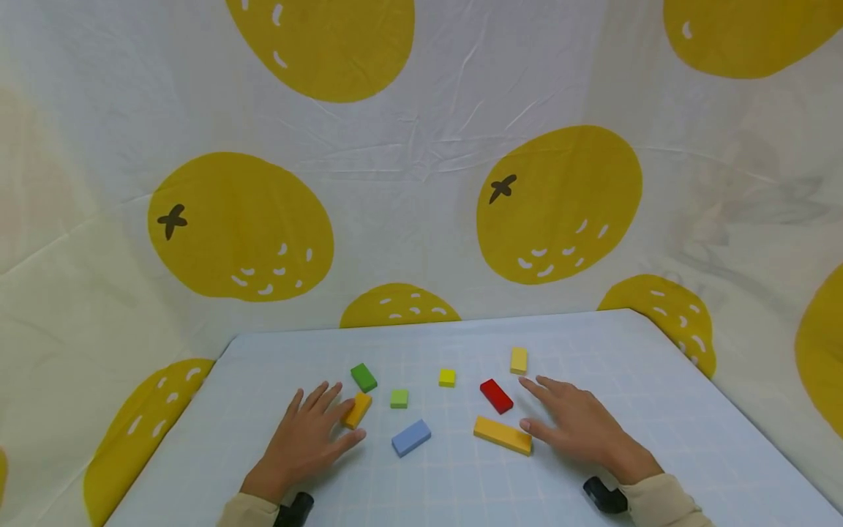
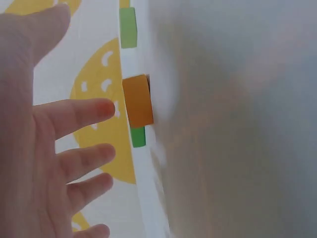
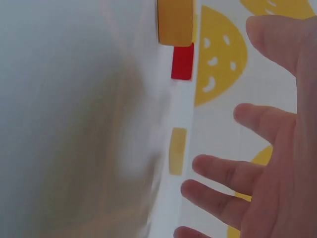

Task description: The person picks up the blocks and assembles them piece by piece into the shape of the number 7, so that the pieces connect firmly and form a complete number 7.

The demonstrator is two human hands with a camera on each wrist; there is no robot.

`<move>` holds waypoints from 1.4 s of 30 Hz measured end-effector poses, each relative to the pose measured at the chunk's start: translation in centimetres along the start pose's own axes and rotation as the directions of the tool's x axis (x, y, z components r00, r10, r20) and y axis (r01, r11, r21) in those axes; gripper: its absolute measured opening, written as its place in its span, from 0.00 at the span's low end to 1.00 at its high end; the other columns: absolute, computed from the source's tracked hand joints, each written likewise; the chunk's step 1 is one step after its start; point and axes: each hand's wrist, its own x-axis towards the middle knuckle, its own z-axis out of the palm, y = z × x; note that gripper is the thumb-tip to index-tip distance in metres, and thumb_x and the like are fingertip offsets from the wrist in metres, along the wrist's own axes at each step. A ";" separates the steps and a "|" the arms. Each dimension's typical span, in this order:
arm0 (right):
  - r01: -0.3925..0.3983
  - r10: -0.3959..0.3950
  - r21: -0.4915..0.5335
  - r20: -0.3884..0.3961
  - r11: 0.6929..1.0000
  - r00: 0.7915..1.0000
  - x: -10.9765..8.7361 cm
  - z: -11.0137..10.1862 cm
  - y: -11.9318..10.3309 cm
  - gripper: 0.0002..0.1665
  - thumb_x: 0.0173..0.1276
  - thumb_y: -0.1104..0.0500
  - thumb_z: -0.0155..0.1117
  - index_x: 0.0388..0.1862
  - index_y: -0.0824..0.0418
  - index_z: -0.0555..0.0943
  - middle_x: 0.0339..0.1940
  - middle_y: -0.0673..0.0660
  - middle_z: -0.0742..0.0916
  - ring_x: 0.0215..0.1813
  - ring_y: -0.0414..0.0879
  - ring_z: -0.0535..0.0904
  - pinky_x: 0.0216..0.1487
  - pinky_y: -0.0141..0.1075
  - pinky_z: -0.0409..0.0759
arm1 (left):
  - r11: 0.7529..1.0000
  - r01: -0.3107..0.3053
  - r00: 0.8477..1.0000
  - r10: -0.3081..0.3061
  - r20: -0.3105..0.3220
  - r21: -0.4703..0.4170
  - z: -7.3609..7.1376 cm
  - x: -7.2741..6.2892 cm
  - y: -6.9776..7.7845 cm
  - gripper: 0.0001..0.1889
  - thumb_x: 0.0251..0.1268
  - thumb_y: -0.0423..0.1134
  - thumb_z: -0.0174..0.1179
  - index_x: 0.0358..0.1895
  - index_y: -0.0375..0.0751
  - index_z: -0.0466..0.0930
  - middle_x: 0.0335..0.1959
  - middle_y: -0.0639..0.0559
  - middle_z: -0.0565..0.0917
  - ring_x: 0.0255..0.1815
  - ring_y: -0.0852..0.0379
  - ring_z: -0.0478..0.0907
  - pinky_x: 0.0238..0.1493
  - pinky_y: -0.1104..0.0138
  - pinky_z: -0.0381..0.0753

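Note:
My left hand (image 1: 306, 437) hovers palm down at the left with its fingers spread. Its index fingertip overlaps a short orange block (image 1: 358, 411) in the head view; the left wrist view has that block (image 2: 138, 101) just beyond the fingertip. A dark green block (image 1: 364, 378) lies behind it, and a light green cube (image 1: 399, 399) to its right. Over on the right, my right hand (image 1: 582, 424) holds nothing, its fingers extended. Its thumb is near the end of a long orange block (image 1: 502, 436). A red block (image 1: 497, 396) and a pale yellow block (image 1: 519, 361) lie close to its fingertips.
Between the hands are a blue block (image 1: 411, 438) and, farther back, a small yellow cube (image 1: 447, 378). All the blocks lie apart on a pale checked tablecloth (image 1: 448, 490). A white curtain (image 1: 408, 219) with large yellow fruit prints hangs behind the table.

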 end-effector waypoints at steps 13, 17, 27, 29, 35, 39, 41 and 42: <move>-0.041 0.022 0.326 0.060 0.945 0.998 0.4 0.3 -2.2 0.27 0.66 0.43 0.70 0.61 0.51 0.82 0.47 0.43 0.83 0.46 0.42 0.76 0.51 0.46 0.80 | 0.981 -0.176 0.956 0.150 -0.253 -0.083 0.3 0.3 1.3 0.18 0.63 0.56 0.68 0.50 0.52 0.87 0.51 0.55 0.83 0.57 0.53 0.77 0.59 0.50 0.74; -0.028 -0.005 0.360 0.090 0.933 0.996 0.6 0.8 -2.3 0.24 0.66 0.46 0.71 0.59 0.51 0.83 0.41 0.40 0.82 0.41 0.40 0.75 0.43 0.36 0.79 | 0.969 -0.232 0.935 0.201 -0.291 -0.078 0.6 0.6 2.3 0.16 0.62 0.52 0.69 0.49 0.51 0.88 0.48 0.57 0.84 0.50 0.56 0.80 0.51 0.55 0.79; 0.026 -0.088 0.452 0.116 0.892 0.989 1.5 1.0 -2.7 0.22 0.67 0.48 0.70 0.57 0.54 0.83 0.37 0.42 0.82 0.39 0.42 0.76 0.41 0.33 0.79 | 0.953 -0.283 0.935 0.247 -0.254 -0.113 0.3 2.1 5.2 0.14 0.65 0.52 0.66 0.49 0.52 0.88 0.40 0.59 0.83 0.40 0.62 0.79 0.41 0.63 0.82; 0.027 -0.101 0.470 0.132 0.882 0.986 1.8 1.0 -2.9 0.23 0.67 0.49 0.70 0.58 0.56 0.83 0.36 0.43 0.82 0.39 0.42 0.76 0.40 0.33 0.78 | 0.947 -0.296 0.932 0.259 -0.253 -0.121 0.4 2.4 5.6 0.14 0.65 0.52 0.66 0.49 0.52 0.88 0.39 0.59 0.82 0.38 0.63 0.77 0.40 0.64 0.82; 0.050 -0.128 0.447 0.145 0.893 0.981 2.2 0.9 -3.5 0.25 0.65 0.49 0.72 0.58 0.57 0.83 0.35 0.43 0.81 0.40 0.42 0.75 0.41 0.35 0.78 | 0.935 -0.264 0.961 0.235 -0.145 -0.238 0.5 3.0 6.6 0.15 0.70 0.53 0.62 0.52 0.53 0.87 0.36 0.65 0.80 0.35 0.68 0.74 0.38 0.68 0.79; 0.057 -0.127 0.414 0.142 0.908 0.982 2.3 0.9 -3.9 0.25 0.64 0.48 0.72 0.57 0.56 0.83 0.35 0.42 0.81 0.39 0.42 0.75 0.41 0.37 0.77 | 0.911 -0.196 0.980 0.189 -0.055 -0.363 0.5 3.2 6.8 0.16 0.72 0.54 0.58 0.53 0.53 0.86 0.33 0.70 0.77 0.34 0.70 0.73 0.37 0.69 0.78; 0.060 -0.125 0.401 0.137 0.914 0.983 2.3 0.9 -4.0 0.25 0.64 0.48 0.72 0.57 0.55 0.83 0.35 0.42 0.80 0.39 0.42 0.74 0.42 0.38 0.77 | 0.902 -0.183 0.982 0.183 -0.038 -0.391 0.6 3.2 6.8 0.15 0.73 0.53 0.58 0.53 0.53 0.86 0.33 0.71 0.77 0.34 0.69 0.73 0.37 0.68 0.78; 0.061 -0.123 0.395 0.134 0.917 0.983 2.2 1.0 -4.1 0.24 0.64 0.48 0.72 0.57 0.55 0.83 0.35 0.42 0.80 0.39 0.42 0.74 0.42 0.38 0.76 | 0.898 -0.182 0.982 0.185 -0.031 -0.400 0.6 3.2 6.8 0.15 0.73 0.53 0.58 0.53 0.53 0.86 0.32 0.70 0.77 0.33 0.69 0.72 0.37 0.68 0.78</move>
